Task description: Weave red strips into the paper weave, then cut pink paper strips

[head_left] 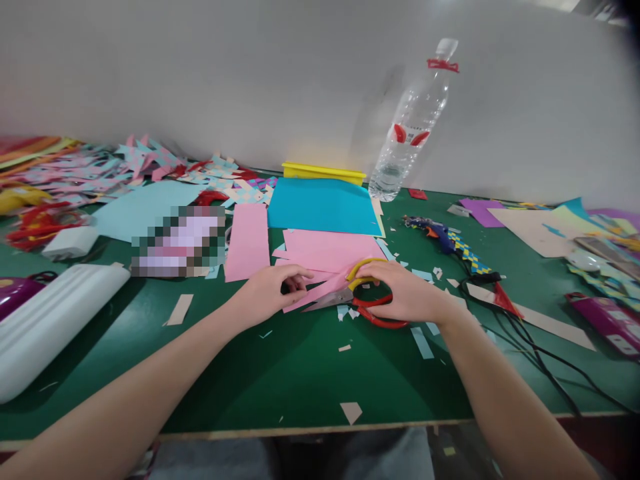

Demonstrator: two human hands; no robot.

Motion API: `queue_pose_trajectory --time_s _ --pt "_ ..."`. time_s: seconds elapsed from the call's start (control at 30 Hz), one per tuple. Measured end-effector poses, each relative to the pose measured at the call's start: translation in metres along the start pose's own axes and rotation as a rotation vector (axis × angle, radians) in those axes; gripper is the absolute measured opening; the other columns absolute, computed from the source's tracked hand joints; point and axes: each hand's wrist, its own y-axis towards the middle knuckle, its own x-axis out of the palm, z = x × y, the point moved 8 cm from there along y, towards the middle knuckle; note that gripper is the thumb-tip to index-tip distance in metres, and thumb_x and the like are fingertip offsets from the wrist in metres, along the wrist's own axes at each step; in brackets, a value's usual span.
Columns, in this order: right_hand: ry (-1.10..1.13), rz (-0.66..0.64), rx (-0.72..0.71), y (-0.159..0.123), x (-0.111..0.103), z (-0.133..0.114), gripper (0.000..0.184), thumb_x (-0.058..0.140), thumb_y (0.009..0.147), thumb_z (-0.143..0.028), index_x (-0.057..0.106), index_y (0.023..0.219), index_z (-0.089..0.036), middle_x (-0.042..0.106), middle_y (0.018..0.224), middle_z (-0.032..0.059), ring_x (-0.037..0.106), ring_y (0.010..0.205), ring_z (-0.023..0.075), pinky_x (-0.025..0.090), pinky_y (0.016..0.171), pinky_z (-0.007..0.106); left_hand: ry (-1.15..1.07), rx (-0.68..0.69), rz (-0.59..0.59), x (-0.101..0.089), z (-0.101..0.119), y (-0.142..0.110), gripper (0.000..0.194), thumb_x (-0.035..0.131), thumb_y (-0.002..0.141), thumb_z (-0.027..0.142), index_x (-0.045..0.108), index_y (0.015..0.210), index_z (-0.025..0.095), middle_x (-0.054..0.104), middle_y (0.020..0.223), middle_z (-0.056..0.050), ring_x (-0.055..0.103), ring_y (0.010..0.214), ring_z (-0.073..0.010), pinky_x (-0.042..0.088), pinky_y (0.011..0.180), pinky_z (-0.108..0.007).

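My right hand (403, 290) grips a pair of scissors (345, 297) with one yellow and one red handle. The scissors' blades are spread and point left. My left hand (273, 290) pinches a narrow strip of pink paper (307, 298), which runs along the blades. Just beyond the hands lies a larger pink sheet (325, 248), partly under a blue sheet (323, 205). To the left of them is a separate pink rectangle of paper (247, 240). How far the blades cut into the strip is hard to make out.
A tilted water bottle (410, 127) leans at the back wall. On the right stand a glue gun (450, 240) and its black cable (535, 347). A long white object (60, 320) and a blurred-out phone-like item (180, 243) lie left. Paper scraps (351, 412) are scattered about.
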Motion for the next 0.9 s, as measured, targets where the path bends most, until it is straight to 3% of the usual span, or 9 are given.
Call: queue_pose_trajectory --time_s 0.3,0.7,0.9 --pt "0.021 -0.013 0.031 0.0007 -0.0010 -0.0004 0.041 0.063 0.069 -0.018 0.060 0.109 -0.027 0.061 0.120 0.0035 0.053 0.115 0.0231 0.039 0.100 0.040 0.018 0.021 -0.011 0.0022 0.0034 -0.0011 0.026 0.058 0.083 0.031 0.064 0.106 0.020 0.068 0.090 -0.003 0.061 0.079 -0.0173 0.051 0.072 -0.031" --pt "0.065 -0.044 0.087 -0.0021 0.0020 0.0048 0.043 0.063 0.068 -0.016 0.059 0.109 -0.026 0.060 0.120 0.0030 0.054 0.113 0.0211 0.044 0.098 0.037 0.006 0.031 -0.121 0.0060 0.0038 -0.0022 0.036 0.057 0.084 0.041 0.061 0.115 0.022 0.065 0.087 -0.003 0.059 0.074 -0.0164 0.047 0.065 -0.026" --pt "0.055 -0.037 0.103 -0.0036 -0.0008 0.0082 0.043 0.062 0.067 -0.016 0.060 0.108 -0.027 0.061 0.120 0.0032 0.056 0.112 0.0219 0.044 0.096 0.037 0.013 0.060 -0.140 0.0041 0.0049 -0.0042 0.036 0.058 0.084 0.037 0.059 0.117 0.024 0.064 0.093 -0.003 0.058 0.079 -0.0167 0.046 0.068 -0.026"
